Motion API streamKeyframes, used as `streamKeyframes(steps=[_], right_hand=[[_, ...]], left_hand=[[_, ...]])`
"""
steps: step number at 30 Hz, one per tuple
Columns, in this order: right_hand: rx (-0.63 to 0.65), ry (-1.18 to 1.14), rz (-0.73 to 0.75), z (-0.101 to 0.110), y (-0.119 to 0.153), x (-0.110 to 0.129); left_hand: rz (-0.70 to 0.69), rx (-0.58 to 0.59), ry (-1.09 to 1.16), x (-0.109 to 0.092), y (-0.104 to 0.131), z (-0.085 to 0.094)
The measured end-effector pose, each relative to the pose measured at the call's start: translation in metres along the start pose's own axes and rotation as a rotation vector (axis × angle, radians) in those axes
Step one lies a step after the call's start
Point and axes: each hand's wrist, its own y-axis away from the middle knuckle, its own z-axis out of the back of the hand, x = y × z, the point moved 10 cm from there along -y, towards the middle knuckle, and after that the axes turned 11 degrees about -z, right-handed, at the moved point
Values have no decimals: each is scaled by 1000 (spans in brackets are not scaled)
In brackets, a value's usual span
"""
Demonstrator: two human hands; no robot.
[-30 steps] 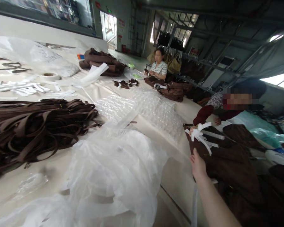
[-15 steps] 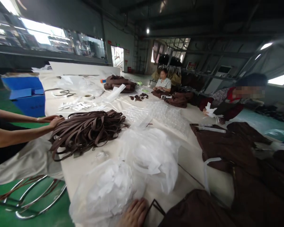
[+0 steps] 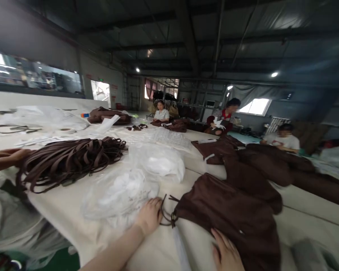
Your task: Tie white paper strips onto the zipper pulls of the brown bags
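Brown fabric bag (image 3: 231,210), one, laid flat on the pale-covered table (image 3: 155,246), its long axis set aslant from a narrower corded end at the left to a broader body at the right and nearer the wearer. Dark cord (image 3: 166,222), looped, joined to the bag's left corner. Right hand (image 3: 228,250), the nearer to the bag's body, placed at its near edge; forefinger laid on the fabric, which lies ahead and to the right of the fingertips; whether cloth is pinched beneath cannot be told. Left hand (image 3: 149,215), palm down, placed left of the bag, just beside the cord; fingers held together and slightly bent, their undersides hidden, so a grip cannot be confirmed. White strip (image 3: 180,246), placed on the bag's near-left side, between the two hands. Clear plastic bag (image 3: 120,194), crumpled, placed left of the brown fabric bag, beyond the cord and beside the left hand
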Motion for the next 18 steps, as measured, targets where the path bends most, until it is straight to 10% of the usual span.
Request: streamKeyframes(steps=[9,18], right_hand=[[70,131,-213,58,23,24],[-3,79,-218,64,43,14]], left_hand=[[209,-11,-218,5,22,24],[271,60,-240,15,24,21]])
